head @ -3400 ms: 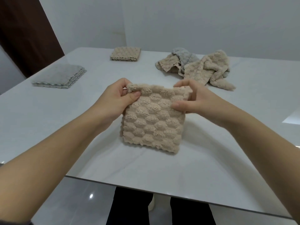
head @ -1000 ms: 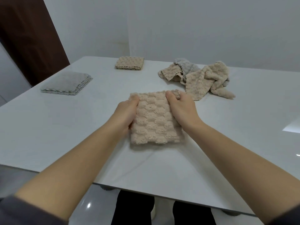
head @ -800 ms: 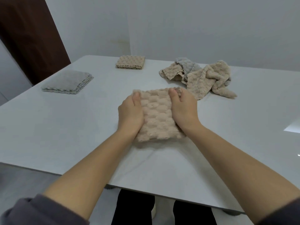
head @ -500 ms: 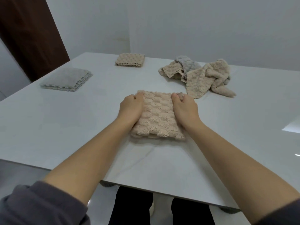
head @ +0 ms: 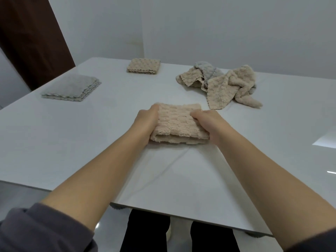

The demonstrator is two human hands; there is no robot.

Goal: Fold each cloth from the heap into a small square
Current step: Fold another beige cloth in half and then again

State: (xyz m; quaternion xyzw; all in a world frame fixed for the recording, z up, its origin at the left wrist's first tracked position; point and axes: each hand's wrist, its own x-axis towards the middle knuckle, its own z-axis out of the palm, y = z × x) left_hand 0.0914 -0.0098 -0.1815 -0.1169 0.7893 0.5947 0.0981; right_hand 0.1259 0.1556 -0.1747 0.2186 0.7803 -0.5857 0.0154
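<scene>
A folded beige cloth (head: 177, 122) with a bumpy weave lies flat on the white table (head: 72, 142) in the middle. My left hand (head: 146, 120) grips its left edge and my right hand (head: 207, 119) grips its right edge, fingers curled over the top. The stacked layers show at the cloth's near edge. The heap (head: 221, 86) of unfolded beige and grey cloths lies behind it to the right, apart from my hands.
A folded grey stack (head: 72, 88) lies at the left of the table. A folded beige stack (head: 143, 66) sits at the far middle. A dark door (head: 31, 37) stands behind the table's left corner. The table's near edge runs just above my legs.
The cloth was held up in the air, then laid flat on the table. My hands pressed along its top and now clasp its two sides.
</scene>
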